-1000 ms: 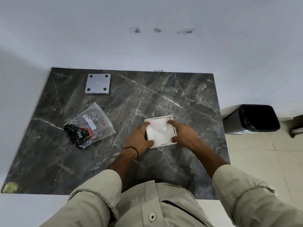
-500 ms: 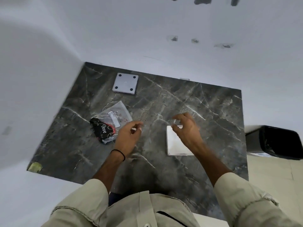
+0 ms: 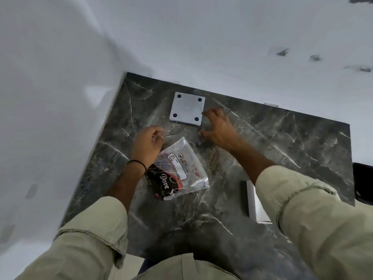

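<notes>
Seen from above, a person in pale beige sleeves leans over a dark grey marble-patterned table top (image 3: 292, 142) set into a corner of white walls. Near the table's far edge lies a flat, light grey square plate with a dark round hole at each corner (image 3: 186, 109). The right hand (image 3: 219, 128) reaches to the plate's right side with its fingers spread and bent like a claw. It is grasping nothing, its index fingertip is right at the plate's right edge, and its thumb is just below the plate's near right corner. The left hand (image 3: 147, 144), with a thin black band (image 3: 137, 163) on the wrist, hovers just short of the plate's near left corner. Its fingers are curled inward, and the blur hides whether they pinch anything. Just beside that hand, nearer the person, lies a crinkled clear plastic bag with a white label (image 3: 185, 164), partly over a black packet with white "Dove" lettering (image 3: 161, 182). A white square tray (image 3: 254, 209) sits at the near right, partly hidden under the right sleeve. The edge of a black bin (image 3: 363, 182) shows beyond the table's right side.
</notes>
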